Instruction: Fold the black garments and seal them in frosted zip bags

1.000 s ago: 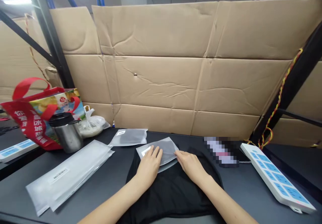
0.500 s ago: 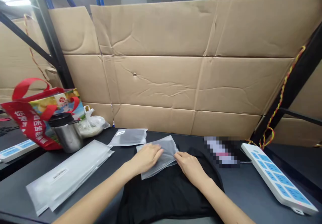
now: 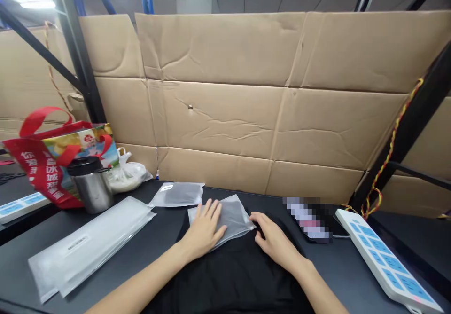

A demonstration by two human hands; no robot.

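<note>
A frosted plastic bag (image 3: 233, 216) lies on black fabric (image 3: 236, 276) in the middle of the table. Across the bag's left part my left hand (image 3: 204, 231) rests flat, its fingers spread. My right hand (image 3: 273, 236) is at the bag's right corner beside a small zip slider, fingers bent and apart, with nothing visible held in them. Behind and left of my left hand lies a smaller frosted bag (image 3: 179, 194) with a white label. Longer frosted bags (image 3: 89, 243), stacked and bearing a barcode label, lie at the left.
At the left stand a steel flask (image 3: 92, 189), a red carrier bag (image 3: 52, 173) and a knotted plastic bag (image 3: 127, 175). To the right are a partly pixelated phone (image 3: 310, 222) and a white power strip (image 3: 387, 257). A cardboard wall (image 3: 218, 116) closes off the back.
My left hand has flattened and spread its fingers on the bag. My right hand has let go of the bag's right edge and opened. The view has shifted slightly.
</note>
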